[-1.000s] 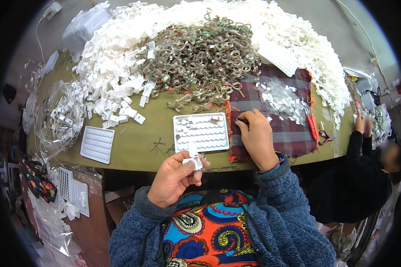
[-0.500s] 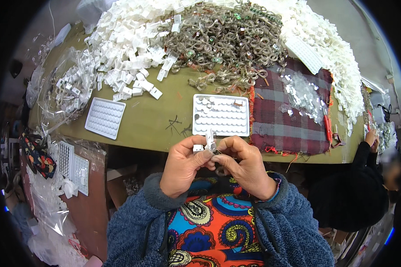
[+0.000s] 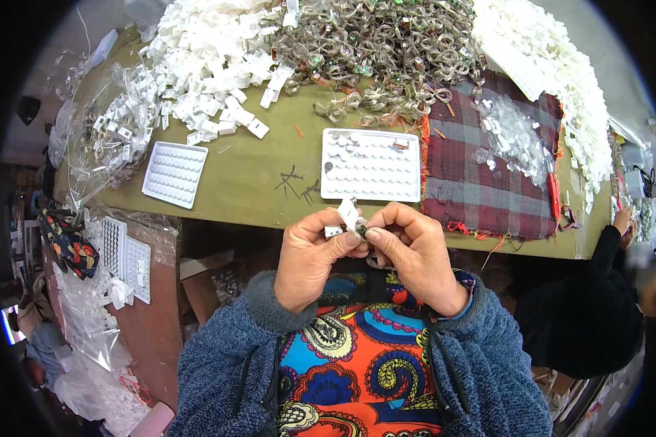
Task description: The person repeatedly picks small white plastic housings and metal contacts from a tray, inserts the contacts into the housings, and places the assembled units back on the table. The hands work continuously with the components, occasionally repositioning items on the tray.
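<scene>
In front of my chest, past the table's near edge, both hands work close together. My left hand (image 3: 310, 255) pinches a small white plastic casing (image 3: 348, 213), which stands tilted up between the hands. Another small white piece (image 3: 333, 231) pokes out beside its fingers. My right hand (image 3: 414, 255) is closed at the fingertips on a small dark part with a coiled wire (image 3: 361, 227), held against the casing. Fingers cover most of this part. Just beyond lies a white dimpled tray (image 3: 372, 191) with a few round metal cells in it.
Heaps of white casings (image 3: 219, 58) and coiled wires (image 3: 379, 44) cover the table's far side. At right, clear discs (image 3: 514, 135) and red-handled scissors (image 3: 554, 195) lie on a plaid cloth (image 3: 452, 197). Another tray (image 3: 173, 175) sits left. A co-worker's hand (image 3: 623, 222) shows far right.
The view has shifted slightly, so the table sits higher in the picture. My hands stay together; the casing has tilted and the right fingertips have moved up against the dark part.
</scene>
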Motion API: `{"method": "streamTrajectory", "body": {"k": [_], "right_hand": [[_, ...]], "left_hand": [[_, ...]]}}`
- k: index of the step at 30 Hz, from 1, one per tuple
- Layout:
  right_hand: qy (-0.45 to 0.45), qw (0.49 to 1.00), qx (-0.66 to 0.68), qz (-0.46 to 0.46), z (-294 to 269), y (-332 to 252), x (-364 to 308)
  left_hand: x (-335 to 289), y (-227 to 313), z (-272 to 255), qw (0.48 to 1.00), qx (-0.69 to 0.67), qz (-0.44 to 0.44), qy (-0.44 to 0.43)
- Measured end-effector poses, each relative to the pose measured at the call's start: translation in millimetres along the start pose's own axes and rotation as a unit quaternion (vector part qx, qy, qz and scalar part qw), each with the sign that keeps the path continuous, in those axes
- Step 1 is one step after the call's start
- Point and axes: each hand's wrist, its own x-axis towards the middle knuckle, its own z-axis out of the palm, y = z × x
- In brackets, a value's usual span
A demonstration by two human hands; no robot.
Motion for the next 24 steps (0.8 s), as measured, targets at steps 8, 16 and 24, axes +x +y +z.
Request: {"method": "streamTrajectory", "body": {"k": [8, 16, 24], "right_hand": [[-0.054, 0.995, 0.006, 0.088, -13.3, -3.8, 15.1], [-0.003, 0.973, -0.194, -0.129, -1.0, -4.1, 5.8], [0.073, 0.779, -0.449, -0.432, 8.4, -0.3, 12.8]], "left_hand": [[1.7, 7.6, -14.3, 0.990, -0.100, -0.074, -0.062], [-1.2, 12.6, -8.2, 0.993, -0.088, -0.055, -0.049], [-1.9, 15.9, -1.7, 0.990, -0.130, -0.002, -0.050]]}}
